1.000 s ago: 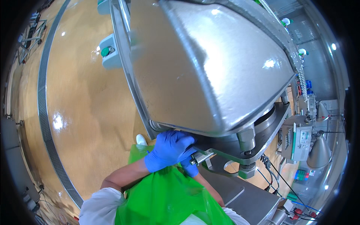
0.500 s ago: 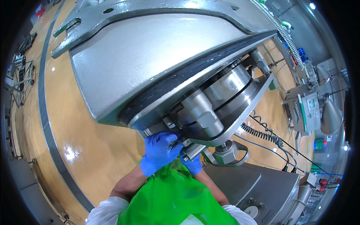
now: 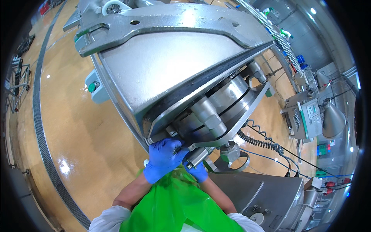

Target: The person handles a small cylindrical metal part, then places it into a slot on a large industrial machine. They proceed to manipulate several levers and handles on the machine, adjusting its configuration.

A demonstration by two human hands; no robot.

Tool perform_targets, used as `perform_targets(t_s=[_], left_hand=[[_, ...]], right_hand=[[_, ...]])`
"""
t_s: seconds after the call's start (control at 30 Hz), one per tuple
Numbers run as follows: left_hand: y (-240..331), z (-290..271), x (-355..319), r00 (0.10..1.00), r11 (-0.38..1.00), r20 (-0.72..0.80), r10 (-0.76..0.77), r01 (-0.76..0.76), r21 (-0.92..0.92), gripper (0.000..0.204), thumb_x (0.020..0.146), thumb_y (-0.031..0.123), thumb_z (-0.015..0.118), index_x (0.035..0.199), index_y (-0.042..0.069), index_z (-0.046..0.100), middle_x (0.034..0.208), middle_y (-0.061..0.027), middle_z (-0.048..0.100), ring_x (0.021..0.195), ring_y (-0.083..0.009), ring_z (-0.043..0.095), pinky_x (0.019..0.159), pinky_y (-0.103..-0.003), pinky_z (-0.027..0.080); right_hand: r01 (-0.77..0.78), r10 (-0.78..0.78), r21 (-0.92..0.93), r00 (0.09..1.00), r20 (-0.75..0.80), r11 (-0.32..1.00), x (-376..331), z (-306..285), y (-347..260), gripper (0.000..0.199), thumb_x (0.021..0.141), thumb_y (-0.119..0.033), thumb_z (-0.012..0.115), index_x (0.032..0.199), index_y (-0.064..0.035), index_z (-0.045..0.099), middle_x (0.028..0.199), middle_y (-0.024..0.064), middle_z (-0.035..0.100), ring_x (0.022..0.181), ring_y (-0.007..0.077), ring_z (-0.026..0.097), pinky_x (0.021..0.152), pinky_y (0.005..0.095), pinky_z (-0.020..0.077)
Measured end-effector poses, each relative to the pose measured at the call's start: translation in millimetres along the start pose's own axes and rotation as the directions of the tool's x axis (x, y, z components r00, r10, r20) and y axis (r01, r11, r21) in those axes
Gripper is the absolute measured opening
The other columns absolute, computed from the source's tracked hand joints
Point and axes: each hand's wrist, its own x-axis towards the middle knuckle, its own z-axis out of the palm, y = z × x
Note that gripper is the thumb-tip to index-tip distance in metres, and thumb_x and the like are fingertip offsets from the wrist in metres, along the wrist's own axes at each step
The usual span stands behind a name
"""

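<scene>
Both my hands wear blue gloves and are at the near lower edge of a large steel machine head (image 3: 162, 73). My left hand (image 3: 162, 159) is closed, its fingers curled by the flange; whatever they grip is hidden. My right hand (image 3: 198, 173) is just behind a short metal cylinder (image 3: 199, 155), which covers most of its fingers. Beyond the hands are a thick steel post (image 3: 208, 116) and a round steel drum-like part (image 3: 230, 92) between two plates. A large hex nut (image 3: 230, 152) is to the right of my right hand.
A big open-end wrench (image 3: 174, 23) lies across the top of the machine head. Coiled black cables (image 3: 259, 139) hang at right, above a grey steel cabinet (image 3: 262, 193). A floor drain (image 3: 44, 150) runs along the left. Another machine with a control panel (image 3: 311, 112) stands farther right.
The view has shifted, showing more of the machine's far left side and a green-knobbed part there. My hands stay at about the same spot on the machine.
</scene>
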Motion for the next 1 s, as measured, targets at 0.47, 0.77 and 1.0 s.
perform_targets(t_s=[0.47, 0.77, 1.0], left_hand=[[0, -9, 6, 1.0, 0.997, -0.007, 0.01, -0.011, -0.082, 0.032, 0.068, 0.017, 0.081, 0.089, 0.01, 0.058, 0.076, -0.0089, 0.064, 0.06, -0.0269, 0.062, 0.052, -0.036, 0.049], [-1, -11, 5, 1.0, 0.996, 0.016, 0.009, -0.007, -0.087, 0.032, 0.067, 0.02, 0.082, 0.086, 0.01, 0.059, 0.079, -0.0072, 0.066, 0.062, -0.0247, 0.064, 0.054, -0.034, 0.051], [-8, -5, -3, 1.0, 0.994, 0.03, 0.008, -0.004, -0.114, 0.034, 0.067, 0.013, 0.076, 0.091, 0.01, 0.053, 0.077, -0.0084, 0.065, 0.063, -0.0277, 0.063, 0.056, -0.037, 0.05]], right_hand=[[0.384, -0.809, -0.85, 0.582, -0.081, 0.361, 5, -13, -215, 0.062, 0.064, -0.014, 0.088, 0.114, 0.0003, 0.056, 0.093, 0.0144, 0.068, 0.073, 0.0245, 0.067, 0.067, 0.0321, 0.054], [0.558, -0.723, -0.492, 0.641, -0.256, 0.668, 9, -11, -202, 0.064, 0.067, -0.006, 0.085, 0.12, 0.0027, 0.05, 0.096, 0.0164, 0.069, 0.081, 0.0177, 0.068, 0.068, 0.0316, 0.0543], [0.434, -0.709, -0.733, 0.699, -0.092, 0.523, 5, -16, -217, 0.05, 0.071, -0.006, 0.081, 0.111, 0.0054, 0.053, 0.092, 0.0155, 0.066, 0.08, 0.0175, 0.066, 0.07, 0.0289, 0.0519]])
